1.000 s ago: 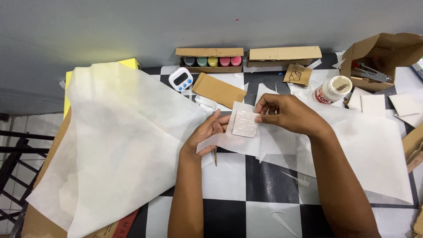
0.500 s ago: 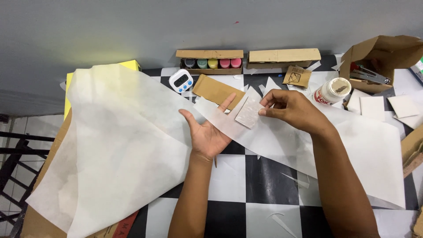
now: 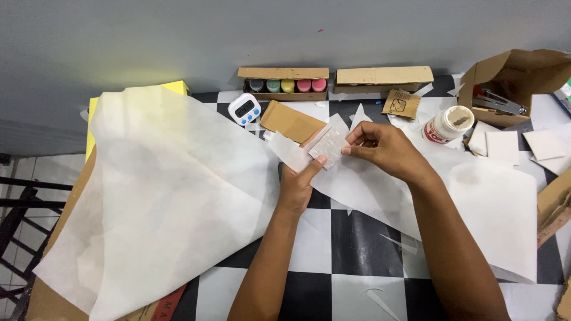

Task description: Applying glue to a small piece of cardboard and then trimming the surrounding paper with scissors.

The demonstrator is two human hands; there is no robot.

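A plain grey wall (image 3: 178, 35) is seen beyond the hands, lit by a soft yellowish glow at its left. The table (image 3: 357, 238) is covered in black-and-white checks. Pale floor tiles (image 3: 24, 172) and a dark metal frame (image 3: 15, 214) are glimpsed far left.

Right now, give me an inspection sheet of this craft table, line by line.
Surface: checkered table, largely covered by thin white paper sheets.
Job's things: small white paper-wrapped square, held between both hands.
Clutter: paint pots in a cardboard tray, digital timer, glue bottle, open cardboard box, white card squares.
Grippers: left hand supports the square from below; right hand pinches its edge.
Cables: nothing seen.
Surroundings: grey wall.
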